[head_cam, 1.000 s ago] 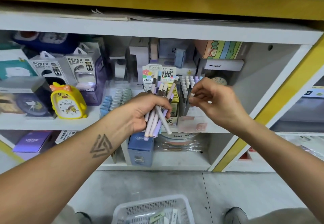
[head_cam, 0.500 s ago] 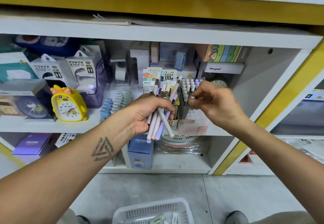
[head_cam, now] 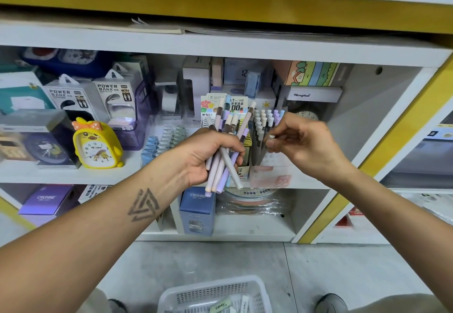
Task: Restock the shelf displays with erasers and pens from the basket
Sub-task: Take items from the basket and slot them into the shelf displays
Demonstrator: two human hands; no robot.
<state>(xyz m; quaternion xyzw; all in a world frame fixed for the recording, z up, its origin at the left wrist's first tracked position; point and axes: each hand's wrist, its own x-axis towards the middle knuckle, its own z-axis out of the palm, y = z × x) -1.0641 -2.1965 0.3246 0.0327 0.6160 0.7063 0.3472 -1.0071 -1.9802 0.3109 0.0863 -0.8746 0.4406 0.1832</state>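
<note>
Left hand: your left hand (head_cam: pixel 208 156) is clenched round a bundle of pens (head_cam: pixel 226 151), fingers wrapped about the middle of the barrels, caps fanned out above and the tail ends splayed below.
Right hand: your right hand (head_cam: pixel 301 146) pinches the white top of one pen (head_cam: pixel 266 138) between thumb and fingertips, just above the pen display (head_cam: pixel 263 126) on the middle shelf (head_cam: pixel 61 173); how far that pen sits in its slot is hidden by the fingers.
Pens, feel: judged light, stiff and smooth, with plastic barrels; they are likely to slide against each other, and one white pen already lies crosswise in the bundle, so it could slip out at the bottom.
Where to hold: take each pen near its capped top with a thumb-and-finger pinch, so that the lower barrel is free to drop upright into a slot; keep the bundle gripped at mid-length and squeeze enough to stop it fanning wider.
Display: it holds rows of upright pens packed close together, so a careless entry may knock the neighbours askew.
Basket: the white basket (head_cam: pixel 176 298) sits on the floor between your feet, well below the shelf, with a few erasers (head_cam: pixel 220 306) in it.
Erasers, feel: judged small and light, easy to pick up by the long sides.
</note>
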